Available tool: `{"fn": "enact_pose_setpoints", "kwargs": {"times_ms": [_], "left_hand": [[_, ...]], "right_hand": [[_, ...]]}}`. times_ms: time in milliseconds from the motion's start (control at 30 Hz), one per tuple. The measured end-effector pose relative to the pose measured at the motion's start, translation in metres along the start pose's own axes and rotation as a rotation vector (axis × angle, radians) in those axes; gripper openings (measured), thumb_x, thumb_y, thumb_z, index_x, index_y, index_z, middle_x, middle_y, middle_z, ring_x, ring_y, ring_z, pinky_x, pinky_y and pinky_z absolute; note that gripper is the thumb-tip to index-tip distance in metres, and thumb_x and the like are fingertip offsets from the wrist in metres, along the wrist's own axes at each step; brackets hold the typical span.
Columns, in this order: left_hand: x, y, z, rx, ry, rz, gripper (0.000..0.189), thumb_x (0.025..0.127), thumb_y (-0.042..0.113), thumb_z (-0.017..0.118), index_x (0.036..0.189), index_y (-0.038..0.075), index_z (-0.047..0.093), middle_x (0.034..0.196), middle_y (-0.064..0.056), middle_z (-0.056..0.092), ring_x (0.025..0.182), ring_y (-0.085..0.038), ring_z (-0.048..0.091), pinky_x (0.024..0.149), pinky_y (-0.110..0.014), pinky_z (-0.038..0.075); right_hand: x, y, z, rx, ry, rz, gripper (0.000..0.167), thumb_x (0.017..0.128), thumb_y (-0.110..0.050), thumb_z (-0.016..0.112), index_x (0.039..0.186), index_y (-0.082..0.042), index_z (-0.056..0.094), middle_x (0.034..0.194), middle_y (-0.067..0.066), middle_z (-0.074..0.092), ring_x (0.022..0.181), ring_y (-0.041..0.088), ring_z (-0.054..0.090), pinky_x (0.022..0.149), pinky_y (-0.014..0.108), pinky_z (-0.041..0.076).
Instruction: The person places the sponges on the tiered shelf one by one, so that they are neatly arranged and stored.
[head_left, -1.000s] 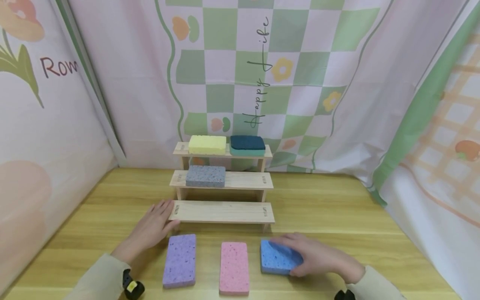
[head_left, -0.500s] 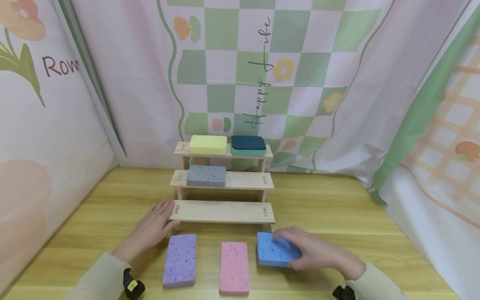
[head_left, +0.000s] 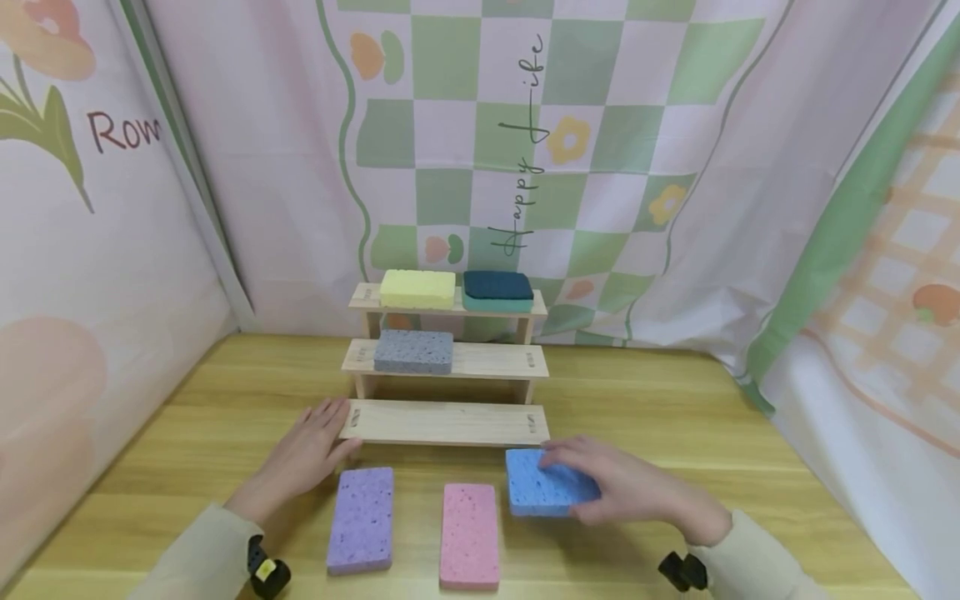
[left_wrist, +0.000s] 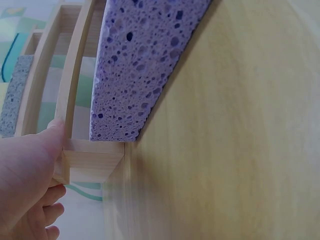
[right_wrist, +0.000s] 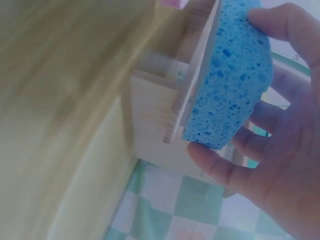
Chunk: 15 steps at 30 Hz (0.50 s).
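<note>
My right hand [head_left: 626,492] grips a blue sponge [head_left: 543,486], thumb on one edge and fingers on the opposite one. In the head view the sponge is just in front of the lowest step's right end, raised off the table. In the right wrist view the blue sponge [right_wrist: 230,75] shows its porous face close to the shelf's edge. My left hand [head_left: 300,454] holds the left end of a three-step wooden shelf [head_left: 442,423], its thumb at the front edge. A purple sponge [head_left: 361,521] and a pink sponge [head_left: 468,536] lie on the table before the shelf.
A yellow sponge [head_left: 417,289] and a dark-blue-topped teal sponge [head_left: 497,291] sit on the top step. On the middle step's left half lies a grey sponge [head_left: 413,352]. A checkered curtain [head_left: 510,192] hangs behind the wooden table [head_left: 645,400].
My right hand has lifted the blue sponge from the table and carried it forward and slightly left, toward the lowest step. The left hand stays at the shelf's left end.
</note>
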<state>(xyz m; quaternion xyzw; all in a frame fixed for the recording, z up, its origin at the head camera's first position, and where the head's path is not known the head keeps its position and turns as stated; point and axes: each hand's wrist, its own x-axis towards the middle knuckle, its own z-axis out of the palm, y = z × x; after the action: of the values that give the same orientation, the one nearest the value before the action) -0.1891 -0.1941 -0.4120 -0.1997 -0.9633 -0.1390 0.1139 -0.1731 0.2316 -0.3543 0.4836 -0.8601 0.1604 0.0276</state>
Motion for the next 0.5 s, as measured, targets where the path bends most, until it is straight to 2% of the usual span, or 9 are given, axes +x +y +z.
{"fn": "enact_pose_setpoints", "kwargs": {"times_ms": [167, 400, 500], "left_hand": [[0.001, 0.000, 0.000, 0.003, -0.004, -0.003, 0.062, 0.095, 0.033, 0.049, 0.135, -0.012, 0.034, 0.138, -0.028, 0.034, 0.127, -0.044, 0.029, 0.104, -0.055, 0.020], [0.000, 0.001, -0.001, 0.001, -0.004, -0.004, 0.063, 0.096, 0.034, 0.049, 0.135, -0.012, 0.033, 0.138, -0.028, 0.034, 0.128, -0.044, 0.028, 0.104, -0.055, 0.020], [0.000, 0.001, -0.001, 0.000, -0.002, -0.003, 0.063, 0.096, 0.034, 0.049, 0.136, -0.012, 0.033, 0.138, -0.028, 0.034, 0.128, -0.044, 0.028, 0.104, -0.055, 0.020]], "right_hand": [[0.008, -0.001, -0.008, 0.022, -0.031, 0.047, 0.054, 0.073, -0.023, 0.073, 0.123, -0.016, 0.053, 0.131, 0.013, 0.048, 0.114, 0.031, 0.047, 0.089, 0.048, 0.045], [0.023, -0.004, -0.018, -0.009, -0.013, 0.011, 0.053, 0.076, -0.025, 0.071, 0.124, -0.012, 0.054, 0.132, 0.016, 0.047, 0.118, 0.036, 0.044, 0.093, 0.053, 0.039], [0.030, -0.004, -0.022, -0.014, -0.001, 0.001, 0.052, 0.077, -0.025, 0.070, 0.124, -0.012, 0.053, 0.133, 0.015, 0.046, 0.119, 0.034, 0.043, 0.093, 0.051, 0.040]]}}
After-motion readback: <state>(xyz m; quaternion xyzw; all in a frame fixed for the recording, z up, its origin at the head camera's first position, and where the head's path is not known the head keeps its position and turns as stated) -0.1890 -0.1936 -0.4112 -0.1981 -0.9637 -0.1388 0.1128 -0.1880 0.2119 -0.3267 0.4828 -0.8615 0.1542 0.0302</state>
